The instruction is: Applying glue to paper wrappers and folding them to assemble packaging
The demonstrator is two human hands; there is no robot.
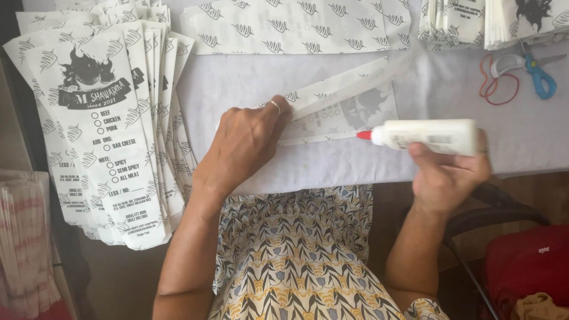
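Paper sheet [341, 109] lies mid-table on the white cloth [249, 83], printed side partly folded, long flap lifted and slanting up to the right. Left hand [246, 145] presses flat on the sheet's left end, fingers spread and closed down on the fold, ring on one finger; it pins the paper, not pinching it. Right hand [447, 175] at near right, wrapped tight round a white glue bottle [430, 136], bottle held level, red tip pointing left, tip just beside the sheet's near right edge; cannot tell if it touches.

Left of the sheet: big fanned stack of printed bags [106, 136], overlapping, hanging over the near table edge. Far side, centre: another patterned sheet [296, 26] lying flat. Far right: more bag stacks [468, 21], edges toward camera. Near those, blue-handled scissors [533, 68] on the cloth, blades to the right, with a red rubber band [495, 86] looped just beside and partly under the handles.

Far left near corner: bundle of thin papers with reddish print [24, 237], below table level. Near centre: person's lap in patterned dress [296, 249]. Near right: red bag [527, 261] on a dark chair [486, 216], well apart from the table things.
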